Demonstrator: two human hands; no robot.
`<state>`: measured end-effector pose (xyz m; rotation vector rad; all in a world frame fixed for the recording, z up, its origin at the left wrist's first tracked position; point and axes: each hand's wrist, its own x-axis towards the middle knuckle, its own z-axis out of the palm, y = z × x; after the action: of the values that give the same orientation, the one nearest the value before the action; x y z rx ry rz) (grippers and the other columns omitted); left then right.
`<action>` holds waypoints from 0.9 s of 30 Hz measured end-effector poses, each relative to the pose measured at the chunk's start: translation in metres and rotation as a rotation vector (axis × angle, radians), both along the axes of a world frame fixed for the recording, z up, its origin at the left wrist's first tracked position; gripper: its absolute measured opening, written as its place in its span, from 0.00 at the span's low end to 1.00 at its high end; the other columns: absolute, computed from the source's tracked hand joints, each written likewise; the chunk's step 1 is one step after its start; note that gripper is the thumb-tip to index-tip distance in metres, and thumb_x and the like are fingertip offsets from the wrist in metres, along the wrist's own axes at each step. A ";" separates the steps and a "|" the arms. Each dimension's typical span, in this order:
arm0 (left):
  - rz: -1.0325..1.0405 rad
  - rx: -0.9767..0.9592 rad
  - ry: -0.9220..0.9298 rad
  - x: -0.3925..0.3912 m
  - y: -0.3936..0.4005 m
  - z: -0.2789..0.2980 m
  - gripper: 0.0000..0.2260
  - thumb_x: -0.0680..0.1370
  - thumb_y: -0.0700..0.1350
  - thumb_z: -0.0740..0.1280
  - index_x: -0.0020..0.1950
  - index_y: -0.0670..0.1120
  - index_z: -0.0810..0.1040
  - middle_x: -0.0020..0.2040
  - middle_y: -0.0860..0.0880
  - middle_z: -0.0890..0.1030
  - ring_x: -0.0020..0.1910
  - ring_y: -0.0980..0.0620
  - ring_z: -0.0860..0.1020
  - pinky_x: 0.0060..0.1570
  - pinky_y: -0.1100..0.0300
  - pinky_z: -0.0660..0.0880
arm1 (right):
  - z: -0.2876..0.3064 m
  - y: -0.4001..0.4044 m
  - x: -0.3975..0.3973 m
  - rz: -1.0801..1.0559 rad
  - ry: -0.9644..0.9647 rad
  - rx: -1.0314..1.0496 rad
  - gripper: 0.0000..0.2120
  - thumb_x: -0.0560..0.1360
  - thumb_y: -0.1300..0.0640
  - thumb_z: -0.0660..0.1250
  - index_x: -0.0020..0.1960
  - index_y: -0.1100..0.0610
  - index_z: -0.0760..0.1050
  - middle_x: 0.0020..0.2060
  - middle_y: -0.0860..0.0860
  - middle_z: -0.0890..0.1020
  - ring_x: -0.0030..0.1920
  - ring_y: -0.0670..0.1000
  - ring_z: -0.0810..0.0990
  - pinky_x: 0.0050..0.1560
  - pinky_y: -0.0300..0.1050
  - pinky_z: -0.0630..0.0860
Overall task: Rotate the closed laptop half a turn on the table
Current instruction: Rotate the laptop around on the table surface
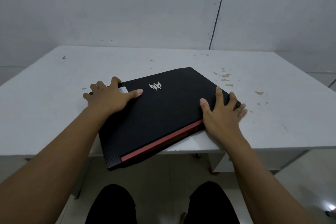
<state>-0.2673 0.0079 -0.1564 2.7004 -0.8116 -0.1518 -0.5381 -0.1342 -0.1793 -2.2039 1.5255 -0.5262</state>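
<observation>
A closed black laptop [160, 112] with a silver logo and a red strip along its near edge lies skewed on the white table [54, 107]. Its near left corner juts out over the table's front edge. My left hand [109, 96] grips the laptop's far left corner, thumb flat on the lid and fingers curled over the side. My right hand [221, 112] holds the right corner, thumb and index finger on the lid, the other fingers wrapped round the edge.
The table stands against a pale wall, with stains [225, 78] on its right part. A thin dark cable [218, 11] runs down the wall behind it. Below the front edge are my knees [112, 205] in dark trousers and a tiled floor.
</observation>
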 end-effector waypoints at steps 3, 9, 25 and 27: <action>0.049 -0.004 -0.062 -0.015 0.003 -0.006 0.48 0.62 0.84 0.50 0.71 0.54 0.66 0.70 0.39 0.69 0.71 0.36 0.63 0.64 0.38 0.59 | 0.002 -0.014 -0.002 0.027 -0.022 -0.006 0.33 0.81 0.35 0.50 0.82 0.42 0.47 0.82 0.56 0.44 0.80 0.69 0.39 0.77 0.65 0.36; 0.033 0.040 -0.046 -0.009 0.001 0.004 0.54 0.58 0.86 0.52 0.74 0.52 0.67 0.73 0.40 0.66 0.74 0.36 0.59 0.68 0.37 0.54 | 0.000 0.037 -0.008 -0.041 -0.178 0.061 0.37 0.80 0.32 0.53 0.83 0.43 0.45 0.82 0.58 0.36 0.81 0.66 0.40 0.79 0.63 0.49; 0.013 -0.129 -0.012 -0.002 0.015 0.003 0.55 0.52 0.86 0.58 0.65 0.48 0.73 0.64 0.42 0.73 0.67 0.40 0.67 0.65 0.46 0.65 | 0.009 0.061 0.017 0.086 -0.142 0.169 0.43 0.77 0.31 0.59 0.83 0.46 0.46 0.77 0.72 0.35 0.77 0.66 0.27 0.77 0.64 0.36; 0.044 -0.108 -0.042 -0.008 0.018 0.000 0.55 0.53 0.87 0.56 0.64 0.47 0.73 0.64 0.41 0.73 0.67 0.39 0.68 0.65 0.46 0.66 | 0.013 0.052 0.018 0.098 -0.150 0.181 0.42 0.77 0.32 0.61 0.83 0.46 0.48 0.78 0.71 0.37 0.78 0.67 0.29 0.78 0.66 0.40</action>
<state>-0.2749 0.0261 -0.1560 2.6256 -0.7498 -0.0408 -0.5198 -0.0821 -0.1667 -2.0408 1.3264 -0.4905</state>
